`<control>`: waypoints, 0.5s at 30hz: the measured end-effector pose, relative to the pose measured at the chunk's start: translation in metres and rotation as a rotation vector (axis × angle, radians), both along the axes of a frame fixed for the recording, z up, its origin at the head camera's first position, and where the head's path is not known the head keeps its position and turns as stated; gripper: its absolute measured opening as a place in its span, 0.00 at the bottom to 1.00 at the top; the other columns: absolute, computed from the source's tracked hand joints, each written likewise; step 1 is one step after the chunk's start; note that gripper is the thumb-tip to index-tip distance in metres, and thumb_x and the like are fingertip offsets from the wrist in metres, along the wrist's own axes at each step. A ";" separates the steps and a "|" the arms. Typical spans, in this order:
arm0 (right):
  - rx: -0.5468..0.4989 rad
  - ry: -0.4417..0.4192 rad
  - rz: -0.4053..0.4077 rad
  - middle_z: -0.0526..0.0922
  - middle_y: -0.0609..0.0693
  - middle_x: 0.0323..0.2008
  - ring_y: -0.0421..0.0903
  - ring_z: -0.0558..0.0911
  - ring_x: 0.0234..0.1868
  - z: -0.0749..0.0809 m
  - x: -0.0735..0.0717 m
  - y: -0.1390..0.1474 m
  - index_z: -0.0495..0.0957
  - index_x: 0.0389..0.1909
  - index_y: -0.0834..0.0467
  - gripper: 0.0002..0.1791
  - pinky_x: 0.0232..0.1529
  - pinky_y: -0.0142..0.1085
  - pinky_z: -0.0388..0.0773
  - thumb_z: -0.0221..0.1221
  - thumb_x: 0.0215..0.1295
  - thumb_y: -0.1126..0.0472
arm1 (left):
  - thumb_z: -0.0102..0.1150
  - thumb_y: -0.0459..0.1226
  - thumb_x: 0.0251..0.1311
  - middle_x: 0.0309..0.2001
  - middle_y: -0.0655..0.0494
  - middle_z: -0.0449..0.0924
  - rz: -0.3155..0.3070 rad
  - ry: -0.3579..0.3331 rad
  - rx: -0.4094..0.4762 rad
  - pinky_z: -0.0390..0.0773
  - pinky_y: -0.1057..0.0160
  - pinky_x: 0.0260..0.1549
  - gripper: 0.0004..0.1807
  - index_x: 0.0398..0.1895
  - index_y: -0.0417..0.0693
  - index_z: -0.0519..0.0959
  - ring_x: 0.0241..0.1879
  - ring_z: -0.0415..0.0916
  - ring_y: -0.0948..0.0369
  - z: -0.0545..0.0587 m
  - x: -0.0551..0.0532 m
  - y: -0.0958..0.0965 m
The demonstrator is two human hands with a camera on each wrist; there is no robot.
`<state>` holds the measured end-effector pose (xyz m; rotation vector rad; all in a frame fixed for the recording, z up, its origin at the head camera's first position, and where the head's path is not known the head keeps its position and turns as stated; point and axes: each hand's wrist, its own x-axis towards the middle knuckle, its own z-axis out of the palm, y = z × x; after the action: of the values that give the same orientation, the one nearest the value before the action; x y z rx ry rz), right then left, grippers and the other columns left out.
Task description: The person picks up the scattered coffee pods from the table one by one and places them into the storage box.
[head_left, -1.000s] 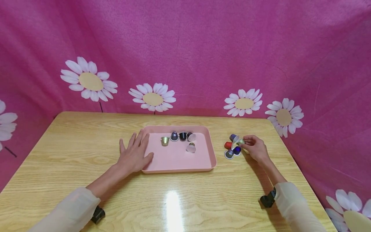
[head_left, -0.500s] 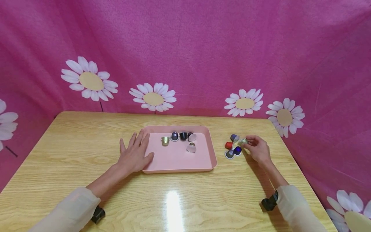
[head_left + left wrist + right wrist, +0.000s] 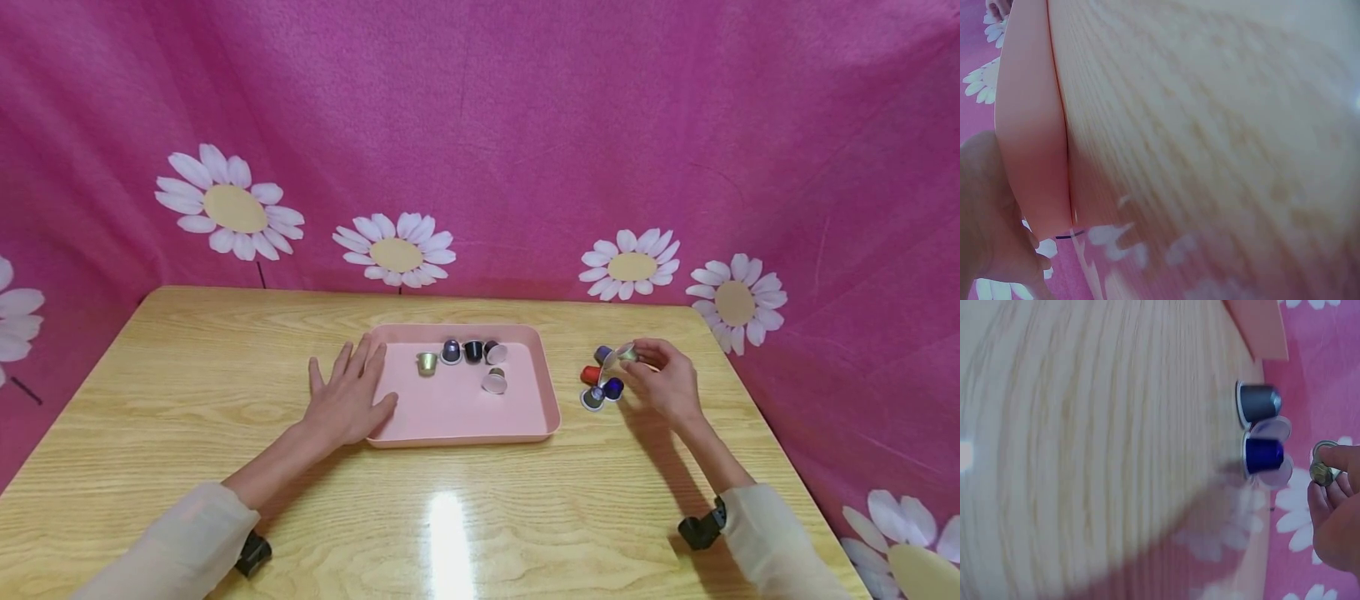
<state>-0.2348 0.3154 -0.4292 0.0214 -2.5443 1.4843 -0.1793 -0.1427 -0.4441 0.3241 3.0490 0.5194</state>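
My left hand (image 3: 341,407) lies with spread, straight fingers over the left rim of a pink tray (image 3: 442,415). Between thumb and fingers, my right hand (image 3: 670,387) pinches a pale green-gold coffee capsule (image 3: 628,353), held just above the table in the right wrist view. Close by its fingertips is a small cluster of capsules: a purple one (image 3: 602,353), a red one (image 3: 590,375), a dark blue one (image 3: 612,388) and a grey one (image 3: 592,398). The red capsule is partly hidden behind others in the right wrist view.
Several capsules sit in the tray's back half, among them a gold one (image 3: 427,363), a black one (image 3: 473,352) and one with its pale lid (image 3: 494,385) showing. A pink flowered cloth (image 3: 517,150) hangs behind the wooden table (image 3: 525,517).
My right hand has drawn the green-gold capsule up slightly from the cluster, and its lid now tilts toward the left. The left hand and the tray have stayed put.
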 end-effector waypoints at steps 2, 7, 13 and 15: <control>-0.018 0.003 0.019 0.80 0.70 0.51 0.29 0.78 0.43 0.004 0.002 -0.006 0.75 0.56 0.73 0.22 0.46 0.21 0.75 0.66 0.63 0.70 | 0.52 0.51 0.68 0.79 0.38 0.40 0.000 0.001 -0.001 0.30 0.24 0.61 0.43 0.79 0.40 0.50 0.75 0.38 0.37 0.000 0.000 0.000; -0.033 0.025 0.072 0.81 0.69 0.51 0.30 0.79 0.43 0.012 0.005 -0.021 0.75 0.56 0.72 0.22 0.44 0.22 0.76 0.66 0.63 0.69 | 0.52 0.51 0.68 0.79 0.38 0.40 -0.001 0.003 0.002 0.30 0.24 0.61 0.43 0.79 0.39 0.50 0.75 0.39 0.37 0.000 0.000 0.000; -0.075 0.079 0.148 0.82 0.69 0.48 0.30 0.81 0.42 0.025 0.009 -0.042 0.77 0.54 0.72 0.20 0.42 0.23 0.77 0.66 0.61 0.71 | 0.53 0.51 0.68 0.79 0.38 0.40 0.001 0.005 0.000 0.31 0.24 0.61 0.44 0.79 0.40 0.50 0.75 0.39 0.37 -0.001 -0.001 0.000; -0.107 0.083 0.167 0.82 0.69 0.47 0.31 0.81 0.42 0.028 0.010 -0.050 0.77 0.53 0.72 0.20 0.43 0.24 0.77 0.66 0.61 0.72 | 0.53 0.51 0.68 0.79 0.38 0.40 0.001 0.005 -0.002 0.31 0.24 0.61 0.44 0.79 0.40 0.50 0.75 0.39 0.37 -0.001 -0.001 0.000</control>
<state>-0.2249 0.2655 -0.4016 0.2809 -2.4454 1.6408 -0.1804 -0.1429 -0.4449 0.3244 3.0548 0.5157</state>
